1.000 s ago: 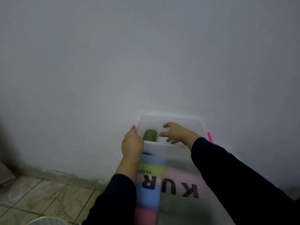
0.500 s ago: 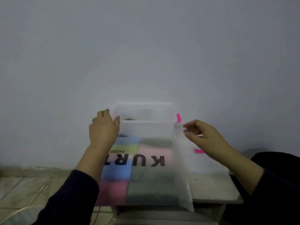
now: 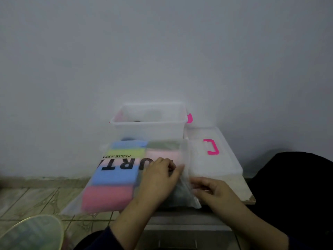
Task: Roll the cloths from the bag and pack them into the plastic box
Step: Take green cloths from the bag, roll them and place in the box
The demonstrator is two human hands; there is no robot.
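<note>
Head view: a frosted plastic bag [image 3: 126, 177] printed with black letters is seen lying on a small bench [image 3: 246, 193], its left part overhanging the bench's left edge above the tiled floor [image 3: 27, 197]. Folded cloths [image 3: 115, 175] in blue, yellow-green, pink, red and grey-green are seen through it, stacked in two columns. The left hand [image 3: 158, 179] is laid on the bag's right half, its fingers curled and seemingly pinching the plastic near the bag's right edge. The right hand [image 3: 214, 191] is placed just beside that edge, its fingers curled at the plastic; whether the opening is actually gripped cannot be told. The clear plastic box [image 3: 149, 123] is set at the bench's far edge against the wall [image 3: 162, 51], touching the bag's far end. A dark shape is glimpsed inside the box; what it is cannot be told. The lid [image 3: 212, 156] with a pink handle is laid flat at the bench's right side.

The task is judged to be near its start: the bag appears nearly full, so almost all rolling and packing is left. Little bare bench is left for rolling; only a strip along the right and near edges is uncovered. A pale green rimmed object [image 3: 30, 233] is seen on the floor at lower left.
</note>
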